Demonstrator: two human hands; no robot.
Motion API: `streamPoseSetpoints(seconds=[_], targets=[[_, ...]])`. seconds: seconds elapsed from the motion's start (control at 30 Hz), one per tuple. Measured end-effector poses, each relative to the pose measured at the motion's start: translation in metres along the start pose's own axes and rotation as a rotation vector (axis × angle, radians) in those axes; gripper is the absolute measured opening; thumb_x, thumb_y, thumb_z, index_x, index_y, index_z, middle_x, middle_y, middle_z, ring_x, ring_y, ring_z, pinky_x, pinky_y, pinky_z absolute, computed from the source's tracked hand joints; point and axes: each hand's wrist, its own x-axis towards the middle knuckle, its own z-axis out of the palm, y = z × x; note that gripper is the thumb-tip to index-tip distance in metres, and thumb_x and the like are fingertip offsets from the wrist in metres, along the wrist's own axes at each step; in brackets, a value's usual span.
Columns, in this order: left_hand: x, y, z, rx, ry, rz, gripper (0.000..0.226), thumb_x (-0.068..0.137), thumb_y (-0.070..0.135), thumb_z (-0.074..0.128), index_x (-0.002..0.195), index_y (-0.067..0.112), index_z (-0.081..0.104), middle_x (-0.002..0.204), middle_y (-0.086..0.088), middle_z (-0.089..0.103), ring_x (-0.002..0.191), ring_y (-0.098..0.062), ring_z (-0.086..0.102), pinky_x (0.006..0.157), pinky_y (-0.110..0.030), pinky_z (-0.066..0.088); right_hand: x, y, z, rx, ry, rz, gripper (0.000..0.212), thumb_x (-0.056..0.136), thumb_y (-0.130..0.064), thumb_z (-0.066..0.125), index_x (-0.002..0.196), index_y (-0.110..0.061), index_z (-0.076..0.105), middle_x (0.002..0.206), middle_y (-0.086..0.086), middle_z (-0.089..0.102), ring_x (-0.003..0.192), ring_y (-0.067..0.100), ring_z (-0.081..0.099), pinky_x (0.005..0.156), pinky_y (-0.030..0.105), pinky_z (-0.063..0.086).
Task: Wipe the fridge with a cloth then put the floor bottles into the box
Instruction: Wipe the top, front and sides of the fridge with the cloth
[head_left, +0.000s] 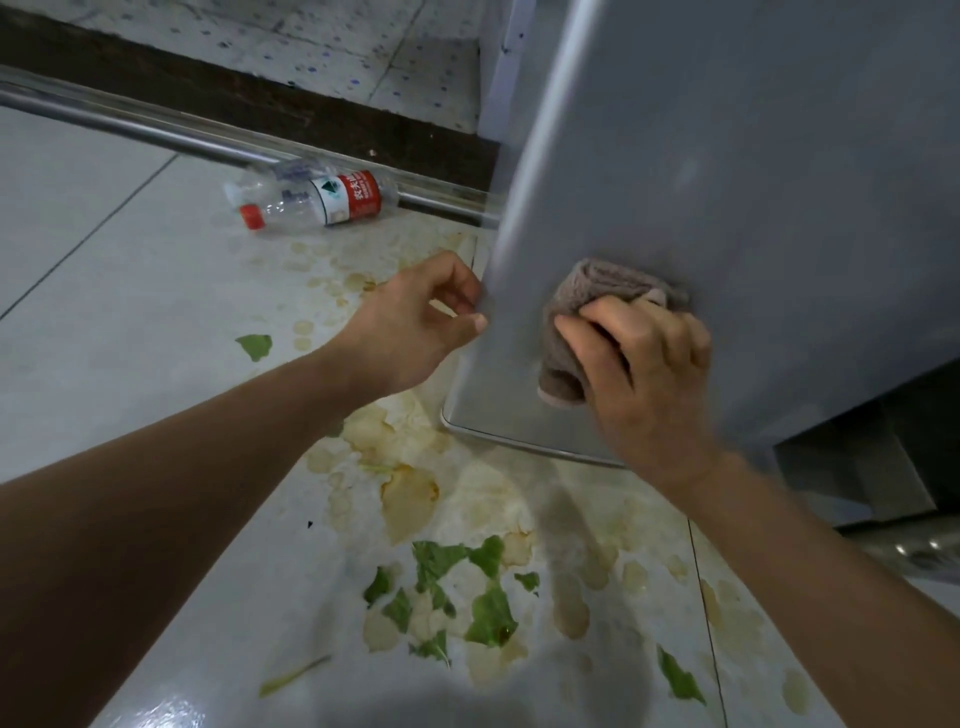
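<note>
a: current step?

b: wiping the fridge (727, 182). the right hand (644, 374) is closed around a folded brown cloth (587, 312) and presses it flat against the lower part of the grey door panel. the left hand (415, 322) is curled at the door's left edge, fingertips on the edge, holding nothing else; it appears to steady the door.

a: procedure for a good wipe?

b: keep the cloth folded so the pad stays thick. apply even pressure with the palm, not the fingertips only. work in overlapping strokes down to the bottom trim, then along the left edge. keep the left hand bracing so the door does not swing. refold to a fresh face if the cloth loads up.

a: location of the next items?

b: two clear plastic bottles (311, 200) lie on their sides on the tile floor (104, 286), against a metal rail (130, 127), well left of the fridge. the box is not in view.

a: readable markings?

b: the nearer bottle has a red cap and a red-and-white label with a green emblem and chinese characters; too small to read with confidence. the fridge panel shows no writing. note: the floor carries yellowish spill stains and green leaf scraps (467, 597) underfoot; slip risk.
</note>
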Motion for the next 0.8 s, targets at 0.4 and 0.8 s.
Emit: streamPoseSetpoints(seconds=[0.4,0.8], targets=[[-0.015,-0.035,-0.018,-0.059,-0.086,-0.129,0.051,0.086,-0.001,0.059,0.126,0.027,0.049,0.115,0.003,0.058,0.097,-0.012,0.062,0.080,-0.023,0.055,0.031,-0.019,0.008,-0.005,-0.083,-0.274,0.029,0.087,-0.013,0.060,0.115,-0.017,0.065,0.118,-0.004,0.060,0.104,0.019,0.049,0.092,0.036,0.035],[-0.035,-0.081,-0.012,-0.001,-0.097,-0.295,0.041,0.085,0.000,0.060,0.120,0.021,0.053,0.103,0.002,0.061,0.081,-0.012,0.063,0.073,-0.033,0.056,-0.027,-0.074,0.046,-0.096,-0.559,-0.553,0.043,0.076,-0.027,0.058,0.118,-0.021,0.066,0.124,-0.008,0.064,0.123,0.014,0.042,0.112,0.034,0.016]])
